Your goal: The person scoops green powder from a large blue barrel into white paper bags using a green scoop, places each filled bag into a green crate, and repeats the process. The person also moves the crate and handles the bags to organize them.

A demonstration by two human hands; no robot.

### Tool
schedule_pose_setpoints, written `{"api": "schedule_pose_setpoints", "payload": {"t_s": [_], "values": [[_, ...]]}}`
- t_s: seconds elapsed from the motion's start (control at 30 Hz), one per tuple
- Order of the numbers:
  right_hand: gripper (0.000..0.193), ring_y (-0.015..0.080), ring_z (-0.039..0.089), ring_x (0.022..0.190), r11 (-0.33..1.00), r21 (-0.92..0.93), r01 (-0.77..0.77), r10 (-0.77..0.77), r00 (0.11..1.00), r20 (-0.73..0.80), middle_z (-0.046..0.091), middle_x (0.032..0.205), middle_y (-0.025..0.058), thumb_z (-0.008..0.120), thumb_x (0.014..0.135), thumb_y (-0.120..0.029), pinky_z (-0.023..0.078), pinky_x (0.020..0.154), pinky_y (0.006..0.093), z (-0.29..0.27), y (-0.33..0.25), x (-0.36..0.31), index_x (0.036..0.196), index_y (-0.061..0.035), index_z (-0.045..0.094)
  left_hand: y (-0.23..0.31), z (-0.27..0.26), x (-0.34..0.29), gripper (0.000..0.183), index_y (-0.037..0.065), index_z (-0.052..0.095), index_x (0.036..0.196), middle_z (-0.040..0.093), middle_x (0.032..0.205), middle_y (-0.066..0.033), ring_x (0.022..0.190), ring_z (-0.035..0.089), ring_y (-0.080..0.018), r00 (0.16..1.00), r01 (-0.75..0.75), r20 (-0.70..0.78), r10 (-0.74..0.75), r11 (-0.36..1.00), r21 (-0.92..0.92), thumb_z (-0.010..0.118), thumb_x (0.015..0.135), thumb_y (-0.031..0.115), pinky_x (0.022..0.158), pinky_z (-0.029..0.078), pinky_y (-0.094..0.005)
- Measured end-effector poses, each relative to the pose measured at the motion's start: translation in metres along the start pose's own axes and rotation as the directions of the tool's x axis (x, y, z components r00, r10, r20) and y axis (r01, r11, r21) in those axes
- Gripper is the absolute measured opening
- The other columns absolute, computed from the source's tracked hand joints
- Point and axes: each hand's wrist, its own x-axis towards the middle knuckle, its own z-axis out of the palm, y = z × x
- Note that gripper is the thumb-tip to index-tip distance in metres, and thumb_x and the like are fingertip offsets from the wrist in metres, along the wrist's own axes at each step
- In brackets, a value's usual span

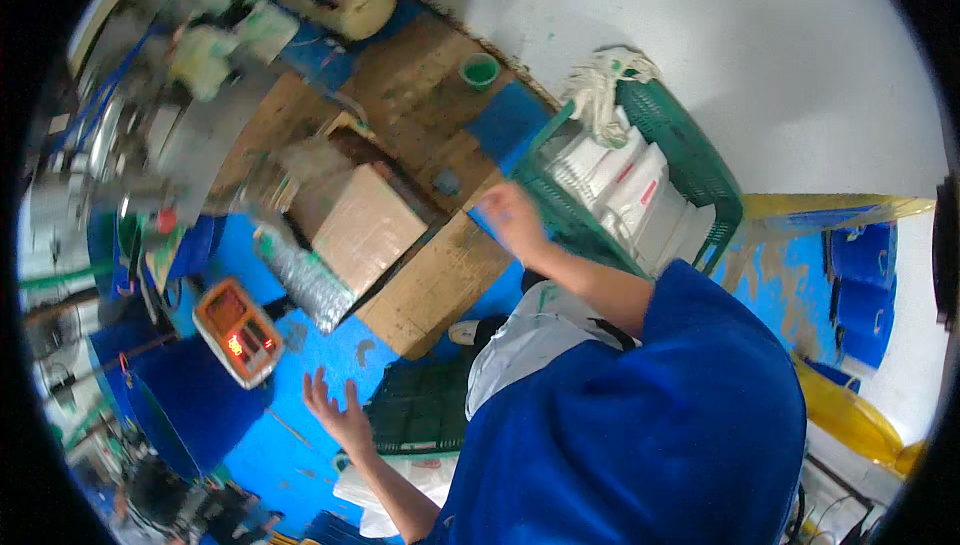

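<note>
My left hand (340,417) is raised over the blue floor with its fingers spread and nothing in them. Below it lies a dark green plastic crate (415,407), and an orange and white digital scale display (238,332) glows red to its left. My right hand (512,222) hovers by the near left rim of a green basket (690,150); motion smears its fingers, so their grip is unclear. Inside that basket are white packs (625,180) in a row. Left of my right hand, a box-like block with a tan top (368,222) sits at the worktable.
Pale gloves (600,95) hang over the basket's far corner. A small cup of green stuff (479,71) stands on the brown worktable (420,65). A large blue bin (200,400) is at the left, and blurred machinery (120,185) fills the far left. White bags (400,485) lie near my left forearm.
</note>
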Motion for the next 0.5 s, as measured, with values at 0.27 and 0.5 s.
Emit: {"api": "schedule_pose_setpoints", "payload": {"t_s": [0.27,0.5], "values": [[0.053,0.0329,0.056,0.097,0.348,0.260,-0.901,0.674,0.047,-0.737,0.054,0.106,0.0238,0.059,0.084,-0.039,0.045,0.079,0.0407,-0.232,0.266,0.069,0.115,0.0008,0.043,0.166,0.146,0.055,0.040,0.011,0.058,0.113,0.043,0.131,-0.0151,0.113,0.049,-0.0329,0.833,-0.116,0.553,0.024,0.984,0.133,0.069,0.074,0.013,0.088,0.045,-0.0401],[0.050,0.0348,0.053,0.103,0.518,0.599,-0.610,0.829,0.531,-0.176,0.056,0.109,0.0169,0.058,0.078,-0.023,0.043,0.087,0.0444,-0.263,0.257,0.039,0.119,0.0033,0.044,0.194,0.172,0.056,0.029,0.012,0.061,0.105,0.052,0.119,-0.0134,0.103,0.056,-0.0323,0.728,-0.316,0.674,0.127,0.934,0.166,0.066,0.077,0.016,0.083,0.047,-0.0394]]}}
